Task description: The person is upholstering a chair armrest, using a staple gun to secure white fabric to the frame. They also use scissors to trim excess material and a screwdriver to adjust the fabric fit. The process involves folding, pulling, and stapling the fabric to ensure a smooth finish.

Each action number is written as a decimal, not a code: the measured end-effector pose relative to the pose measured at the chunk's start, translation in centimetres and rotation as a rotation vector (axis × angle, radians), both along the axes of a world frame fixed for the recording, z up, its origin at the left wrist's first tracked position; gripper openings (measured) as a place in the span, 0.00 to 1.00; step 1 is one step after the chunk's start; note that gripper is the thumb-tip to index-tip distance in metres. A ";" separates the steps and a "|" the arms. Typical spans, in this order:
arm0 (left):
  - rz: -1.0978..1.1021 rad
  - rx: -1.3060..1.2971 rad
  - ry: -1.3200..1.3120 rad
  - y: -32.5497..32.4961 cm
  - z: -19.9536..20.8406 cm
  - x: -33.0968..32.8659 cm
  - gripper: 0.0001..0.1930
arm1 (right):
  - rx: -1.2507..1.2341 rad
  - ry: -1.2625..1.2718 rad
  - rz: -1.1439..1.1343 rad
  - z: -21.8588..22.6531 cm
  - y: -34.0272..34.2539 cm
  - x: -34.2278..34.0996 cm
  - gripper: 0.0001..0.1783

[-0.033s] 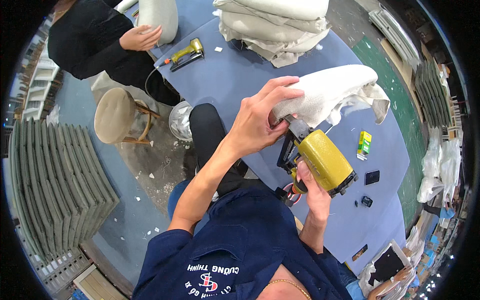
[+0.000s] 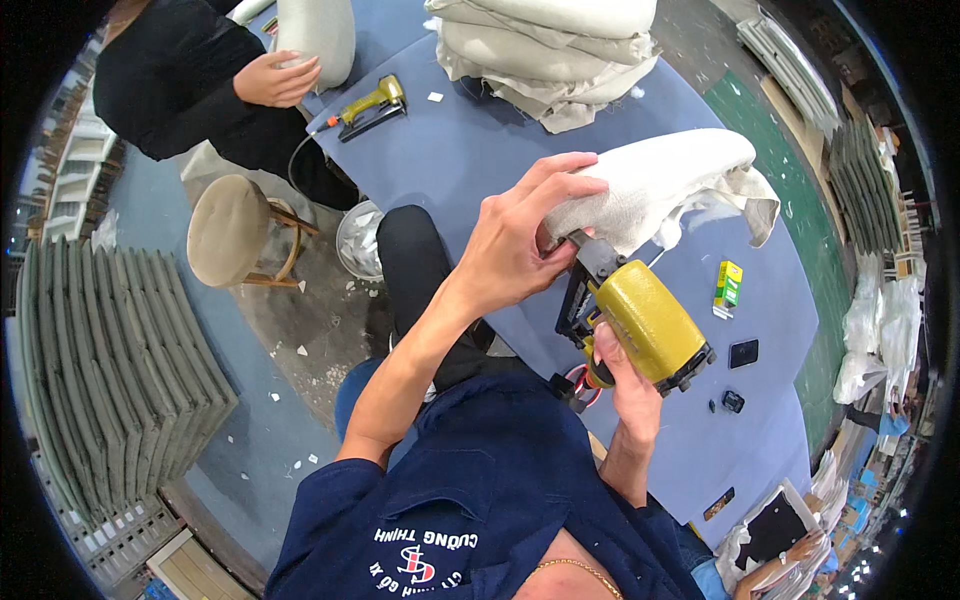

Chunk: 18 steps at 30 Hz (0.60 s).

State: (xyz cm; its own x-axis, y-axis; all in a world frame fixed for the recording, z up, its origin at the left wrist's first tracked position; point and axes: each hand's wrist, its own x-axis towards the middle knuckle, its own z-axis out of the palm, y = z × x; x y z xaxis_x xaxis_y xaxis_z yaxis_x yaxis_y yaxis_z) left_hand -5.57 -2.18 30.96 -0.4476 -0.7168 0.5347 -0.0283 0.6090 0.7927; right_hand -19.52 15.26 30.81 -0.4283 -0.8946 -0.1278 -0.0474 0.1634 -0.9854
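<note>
A fabric-covered cushion (image 2: 665, 180), off-white with loose cloth edges, is held up over the blue table (image 2: 590, 360). My left hand (image 2: 525, 230) grips its near left end, fingers over the top and thumb beneath. In my right hand (image 2: 628, 375) is a yellow pneumatic staple gun (image 2: 650, 315), its handle wrapped by my fingers. The gun's dark nose meets the cushion's lower edge right beside my left thumb. Whether a staple is in the cloth there cannot be seen.
A stack of covered cushions (image 2: 545, 50) sits at the far side. Another staple gun (image 2: 372, 105) lies near a co-worker's hand (image 2: 277, 80). On the table's right are a green-yellow box (image 2: 728, 285) and a phone (image 2: 743, 354). A round stool (image 2: 230, 230) and bucket (image 2: 360, 243) stand left.
</note>
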 end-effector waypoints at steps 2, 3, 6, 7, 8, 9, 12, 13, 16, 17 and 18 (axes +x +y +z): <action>0.018 -0.009 -0.001 0.3 -0.1 -0.3 0.31 | -0.018 0.080 -0.035 1.2 0.1 0.6 0.19; 0.021 -0.013 -0.011 0.5 -0.1 -0.5 0.32 | -0.027 0.120 -0.061 1.4 0.2 0.8 0.19; -0.019 -0.014 -0.061 0.5 0.5 -0.6 0.34 | -0.005 0.265 -0.001 0.8 0.3 -0.2 0.18; -0.045 -0.014 -0.079 0.6 0.6 -0.7 0.35 | -0.010 0.388 0.048 0.6 0.6 -0.6 0.17; -0.026 0.001 -0.066 0.6 0.9 -0.8 0.35 | -0.030 0.503 0.087 0.6 0.5 -0.7 0.15; -0.008 -0.006 -0.065 0.7 1.0 -0.4 0.35 | -0.067 0.486 0.082 0.4 0.0 -0.1 0.15; -0.047 0.051 -0.071 -0.5 -0.6 0.6 0.45 | -0.158 0.229 0.034 -0.3 -1.5 0.9 0.13; -0.061 0.040 -0.047 -0.8 -0.4 0.5 0.47 | -0.181 0.363 0.075 -0.8 -1.8 0.5 0.15; -0.116 -0.023 -0.111 -1.5 0.7 -0.1 0.52 | -0.120 0.260 0.047 -0.7 -0.8 -1.3 0.18; -0.118 -0.034 -0.165 -1.1 1.1 -0.2 0.53 | -0.031 0.130 -0.065 -0.3 0.3 -1.2 0.20; -0.121 -0.045 -0.218 -1.0 1.5 -0.3 0.54 | -0.055 0.092 -0.136 -0.6 0.8 -1.8 0.20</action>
State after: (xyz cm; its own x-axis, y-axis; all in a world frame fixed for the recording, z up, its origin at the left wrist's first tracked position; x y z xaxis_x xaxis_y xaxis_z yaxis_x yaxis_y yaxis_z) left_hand -5.90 -3.18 32.44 -0.6370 -0.6287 0.4461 -0.1210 0.6530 0.7476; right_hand -21.36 16.10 30.22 -0.5531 -0.8324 -0.0350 -0.1191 0.1206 -0.9855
